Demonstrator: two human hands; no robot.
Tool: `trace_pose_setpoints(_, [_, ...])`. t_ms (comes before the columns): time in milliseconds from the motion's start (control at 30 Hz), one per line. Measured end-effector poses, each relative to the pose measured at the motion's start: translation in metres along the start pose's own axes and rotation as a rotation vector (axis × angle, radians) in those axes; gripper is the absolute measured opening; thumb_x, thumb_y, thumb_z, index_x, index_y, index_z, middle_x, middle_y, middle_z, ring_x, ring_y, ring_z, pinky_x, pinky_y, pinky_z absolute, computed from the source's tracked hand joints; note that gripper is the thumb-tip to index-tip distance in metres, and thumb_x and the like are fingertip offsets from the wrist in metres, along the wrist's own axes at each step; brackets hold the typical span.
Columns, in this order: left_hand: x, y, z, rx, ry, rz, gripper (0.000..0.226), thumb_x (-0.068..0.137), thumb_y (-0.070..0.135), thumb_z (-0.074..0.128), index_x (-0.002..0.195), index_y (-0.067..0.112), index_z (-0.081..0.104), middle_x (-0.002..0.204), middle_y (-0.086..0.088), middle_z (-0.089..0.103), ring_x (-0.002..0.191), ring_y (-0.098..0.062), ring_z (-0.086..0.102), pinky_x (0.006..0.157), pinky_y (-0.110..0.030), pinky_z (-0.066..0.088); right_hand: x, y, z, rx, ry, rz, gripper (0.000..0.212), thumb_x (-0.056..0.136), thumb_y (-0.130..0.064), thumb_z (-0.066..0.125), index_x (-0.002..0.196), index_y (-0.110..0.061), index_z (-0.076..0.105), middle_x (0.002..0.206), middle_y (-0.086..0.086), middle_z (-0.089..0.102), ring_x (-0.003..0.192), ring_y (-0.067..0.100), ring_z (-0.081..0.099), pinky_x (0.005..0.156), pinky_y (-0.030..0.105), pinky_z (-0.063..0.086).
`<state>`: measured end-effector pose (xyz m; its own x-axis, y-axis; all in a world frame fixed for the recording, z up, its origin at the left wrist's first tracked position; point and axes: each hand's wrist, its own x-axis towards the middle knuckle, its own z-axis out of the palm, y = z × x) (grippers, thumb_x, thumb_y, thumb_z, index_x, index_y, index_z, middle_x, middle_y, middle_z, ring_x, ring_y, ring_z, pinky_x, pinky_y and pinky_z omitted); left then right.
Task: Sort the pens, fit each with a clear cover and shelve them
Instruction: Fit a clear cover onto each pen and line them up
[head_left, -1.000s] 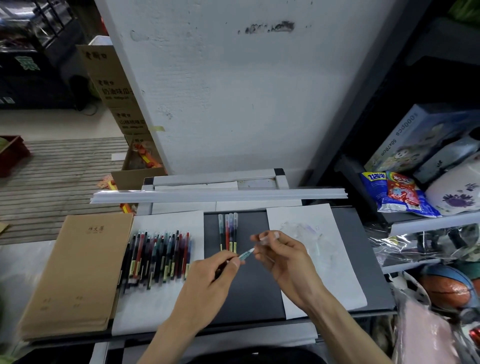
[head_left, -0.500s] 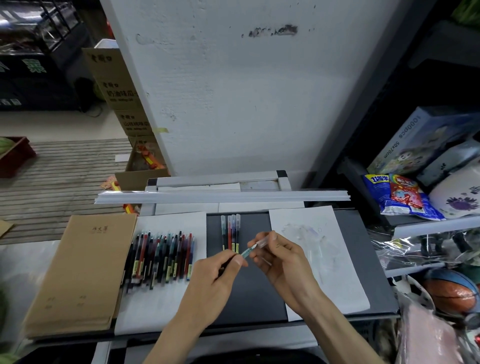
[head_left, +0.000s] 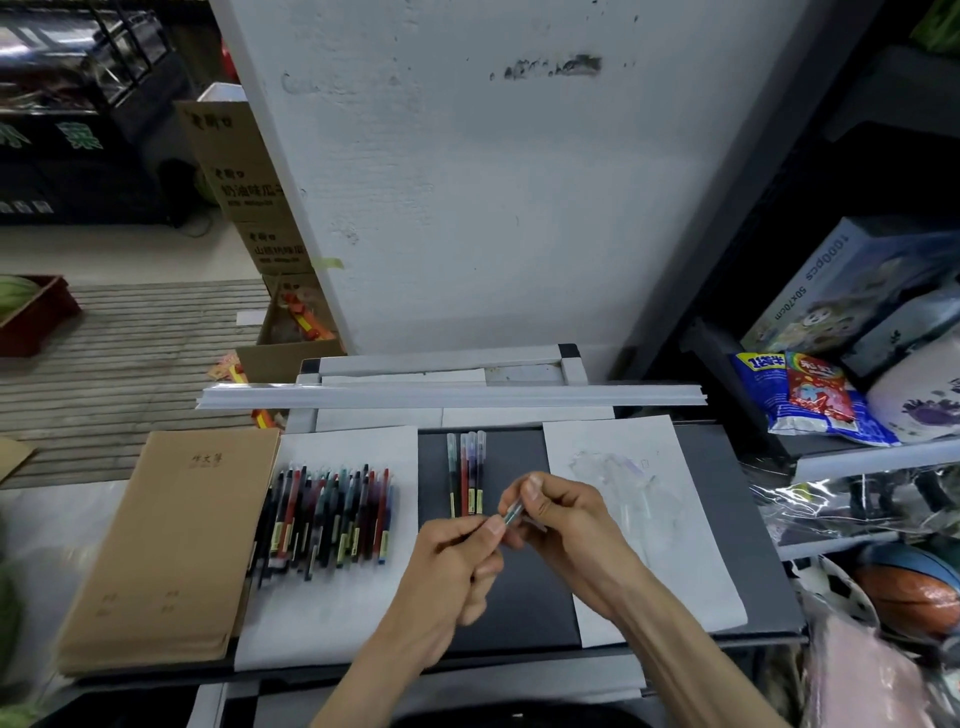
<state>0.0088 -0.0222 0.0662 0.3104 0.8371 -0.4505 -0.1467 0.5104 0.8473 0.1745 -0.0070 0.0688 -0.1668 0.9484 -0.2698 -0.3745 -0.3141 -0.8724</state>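
Counter (head_left: 519, 597): dark grey, plain.
Left paper sheet (head_left: 322, 613) and right paper sheet (head_left: 670, 571): white, unprinted.
Notebook stack (head_left: 171, 545), far left: kraft brown, with small dark characters on the cover.
Loose pens (head_left: 332, 519) on the left paper sheet: black, red, teal and blue barrels mixed, with yellow-green label bands.
Four pens (head_left: 466, 473) mid-counter: teal, red and blue-purple, with the same yellow labels and clear caps.
Lifted pen (head_left: 513, 512): teal.
Wall (head_left: 493, 208): white, one dark scuff.
Snack bag (head_left: 810, 400), right: blue with red and yellow print.
Ball (head_left: 914, 592), near right: orange with dark seams.
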Motion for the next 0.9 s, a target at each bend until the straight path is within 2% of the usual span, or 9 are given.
trace_pose_setpoints(100, [0.003,-0.008,0.004,-0.108,-0.036,-0.065,0.032,0.105,0.026,0.059,0.091,0.002,0.075,0.064,-0.003,0.039,0.049,-0.013,0.021,0.043,-0.021,0.018,0.004,-0.001,-0.012,-0.129,-0.031,0.073,0.034,0.103,-0.025,0.057,0.094,0.005,0.068,0.083,0.022,0.06,0.071,0.028,0.055,0.075,0.033,0.051])
trace_pose_setpoints(167, [0.013,-0.019,-0.002,-0.043,0.036,-0.031,0.029,0.106,0.023,0.058,0.094,0.005,0.078,0.067,-0.005,0.048,0.051,-0.014,0.03,0.046,-0.026,0.025,0.008,0.008,-0.021,-0.338,0.042,0.129,0.035,0.105,-0.034,0.057,0.099,-0.004,0.073,0.089,0.019,0.07,0.08,0.03,0.067,0.08,0.035,0.051])
trace_pose_setpoints(300, [0.043,-0.042,-0.034,0.215,0.388,-0.007,0.028,0.103,0.013,0.056,0.087,0.013,0.08,0.067,-0.003,0.06,0.06,-0.018,0.049,0.059,-0.035,0.038,0.002,0.03,-0.052,-1.053,0.27,0.137,0.024,0.1,-0.047,0.061,0.1,-0.026,0.072,0.096,-0.01,0.073,0.088,0.008,0.067,0.086,0.032,0.054])
trace_pose_setpoints(400, [0.059,-0.044,-0.059,0.414,0.525,0.007,0.02,0.098,0.017,0.058,0.086,0.015,0.074,0.072,-0.003,0.069,0.065,-0.022,0.057,0.066,-0.04,0.048,-0.011,0.045,-0.073,-1.531,0.367,0.155,0.027,0.099,-0.037,0.057,0.123,-0.026,0.061,0.118,-0.008,0.06,0.108,0.014,0.059,0.079,0.028,0.048])
trace_pose_setpoints(500, [0.078,-0.036,-0.07,0.73,0.556,0.032,0.024,0.099,0.012,0.061,0.076,0.018,0.065,0.07,0.001,0.065,0.062,-0.01,0.055,0.058,-0.023,0.04,-0.015,0.058,-0.085,-1.655,0.34,0.155,0.039,0.096,-0.027,0.056,0.135,-0.025,0.052,0.126,-0.005,0.054,0.114,0.018,0.054,0.083,0.028,0.05])
trace_pose_setpoints(600, [0.102,-0.031,-0.072,0.87,0.55,0.063,0.028,0.095,0.015,0.066,0.068,0.01,0.064,0.069,-0.006,0.067,0.067,-0.024,0.064,0.062,-0.029,0.043,-0.01,0.069,-0.091,-1.697,0.297,0.149,0.042,0.096,-0.02,0.054,0.138,-0.024,0.051,0.128,-0.005,0.054,0.114,0.019,0.055,0.086,0.028,0.052])
trace_pose_setpoints(667, [0.114,-0.027,-0.069,0.933,0.522,0.062,0.029,0.094,0.016,0.069,0.068,0.022,0.058,0.077,-0.005,0.064,0.075,-0.027,0.061,0.07,-0.03,0.044,-0.005,0.075,-0.094,-1.698,0.285,0.168,0.04,0.096,-0.013,0.053,0.134,-0.023,0.053,0.126,-0.005,0.055,0.113,0.017,0.055,0.078,0.025,0.051])
trace_pose_setpoints(767, [0.123,-0.024,-0.065,0.909,0.493,0.052,0.005,0.094,0.014,0.072,0.098,0.017,0.073,0.095,-0.01,0.072,0.095,-0.028,0.069,0.082,-0.024,0.044,0.003,0.08,-0.101,-1.709,0.278,0.187,0.042,0.092,-0.002,0.052,0.129,-0.02,0.057,0.123,-0.006,0.055,0.108,0.016,0.057,0.066,0.022,0.042])
trace_pose_setpoints(900, [0.126,-0.031,-0.064,0.893,0.481,0.028,0.019,0.092,0.007,0.072,0.11,0.008,0.075,0.108,-0.013,0.075,0.11,-0.031,0.07,0.088,-0.024,0.046,0.01,0.08,-0.106,-1.668,0.272,0.173,0.047,0.089,0.006,0.051,0.129,-0.016,0.059,0.123,-0.002,0.057,0.105,0.02,0.059,0.069,0.026,0.047])
